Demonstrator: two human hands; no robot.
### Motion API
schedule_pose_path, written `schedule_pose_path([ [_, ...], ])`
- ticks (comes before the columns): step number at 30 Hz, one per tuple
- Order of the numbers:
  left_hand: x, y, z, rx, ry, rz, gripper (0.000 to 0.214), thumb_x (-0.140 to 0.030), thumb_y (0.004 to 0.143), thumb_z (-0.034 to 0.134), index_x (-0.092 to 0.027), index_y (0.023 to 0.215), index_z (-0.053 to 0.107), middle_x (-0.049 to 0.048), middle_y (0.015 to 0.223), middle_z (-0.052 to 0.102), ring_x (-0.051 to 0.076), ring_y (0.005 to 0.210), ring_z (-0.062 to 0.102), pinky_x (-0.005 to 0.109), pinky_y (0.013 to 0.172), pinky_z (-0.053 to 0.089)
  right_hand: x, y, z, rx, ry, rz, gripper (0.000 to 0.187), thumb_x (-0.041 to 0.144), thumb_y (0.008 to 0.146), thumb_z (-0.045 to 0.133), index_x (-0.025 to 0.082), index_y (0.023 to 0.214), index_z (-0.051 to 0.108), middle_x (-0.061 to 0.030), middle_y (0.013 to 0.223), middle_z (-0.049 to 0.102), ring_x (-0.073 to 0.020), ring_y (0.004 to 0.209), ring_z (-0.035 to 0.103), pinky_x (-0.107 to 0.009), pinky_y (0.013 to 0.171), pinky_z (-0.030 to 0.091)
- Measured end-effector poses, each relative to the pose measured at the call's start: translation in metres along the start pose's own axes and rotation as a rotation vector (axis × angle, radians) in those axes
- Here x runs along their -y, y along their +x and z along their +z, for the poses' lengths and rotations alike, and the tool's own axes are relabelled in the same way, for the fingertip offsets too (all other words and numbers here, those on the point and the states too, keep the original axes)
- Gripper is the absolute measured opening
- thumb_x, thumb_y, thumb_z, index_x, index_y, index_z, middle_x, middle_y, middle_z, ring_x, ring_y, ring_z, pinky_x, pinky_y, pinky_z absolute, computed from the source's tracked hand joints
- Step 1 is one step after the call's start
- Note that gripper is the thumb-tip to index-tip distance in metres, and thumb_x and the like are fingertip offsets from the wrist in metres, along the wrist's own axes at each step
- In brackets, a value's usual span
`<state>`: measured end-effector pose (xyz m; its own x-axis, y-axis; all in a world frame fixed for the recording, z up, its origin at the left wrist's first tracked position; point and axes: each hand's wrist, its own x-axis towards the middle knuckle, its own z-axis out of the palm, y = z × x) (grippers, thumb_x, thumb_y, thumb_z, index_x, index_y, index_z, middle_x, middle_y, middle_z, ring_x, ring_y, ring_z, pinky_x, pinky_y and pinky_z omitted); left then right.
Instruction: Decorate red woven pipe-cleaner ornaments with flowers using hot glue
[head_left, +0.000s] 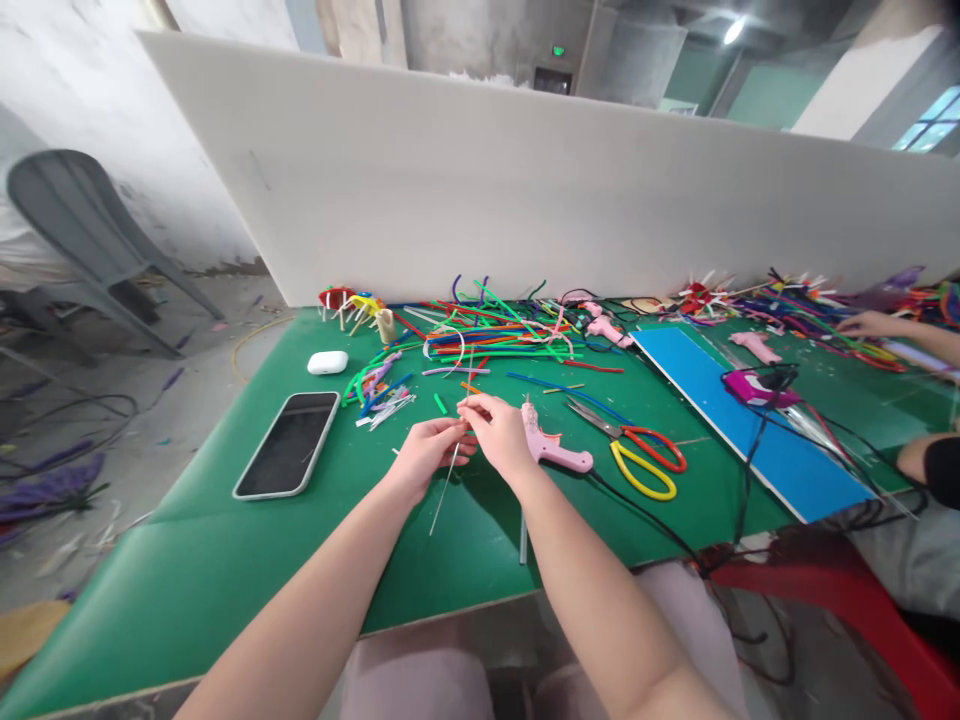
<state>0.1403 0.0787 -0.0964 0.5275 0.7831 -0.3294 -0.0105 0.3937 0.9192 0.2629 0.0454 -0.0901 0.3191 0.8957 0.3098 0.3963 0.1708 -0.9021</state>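
Observation:
My left hand (431, 455) and my right hand (501, 435) meet above the table, fingers closed around one thin, pale stick (444, 497). Its lower end slants down toward me, and a thin upper part rises past my fingertips. What the fingertips pinch exactly is hidden. Just right of my right hand lies a pink hot glue gun (559, 455), a clear glue stick (523, 540) visible nearer me. Scissors (645, 455) with red and yellow handles rest further right, blades apart. Beyond my hands is a pile of coloured pipe cleaners (495, 345).
A phone (289, 445) and white earbud case (328, 363) lie left on the green table (285, 570). Short cut pieces (386, 408) sit nearby. Right are a blue board (742, 430), black cables, and another person's hand (870, 325). A white partition (525, 190) stands behind.

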Motion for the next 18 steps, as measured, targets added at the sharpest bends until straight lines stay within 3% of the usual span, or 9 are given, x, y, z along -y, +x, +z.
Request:
schedule_pose_path([
  [18,-0.0026,-0.0053,-0.0019,0.040,-0.011,-0.011,0.016,-0.024,0.073,0.062,-0.010,0.080,0.063,0.0057,0.067,0.066,0.008,0.056,0.061,0.018,0.057,0.049,-0.0015,-0.0010,0.0038,0.010,0.108,0.048,0.013,0.029,0.075,0.053,0.019,0.077,0.062,-0.0013,0.067,0.066,-0.0157,0.063,0.063,-0.027,0.061,0.051],
])
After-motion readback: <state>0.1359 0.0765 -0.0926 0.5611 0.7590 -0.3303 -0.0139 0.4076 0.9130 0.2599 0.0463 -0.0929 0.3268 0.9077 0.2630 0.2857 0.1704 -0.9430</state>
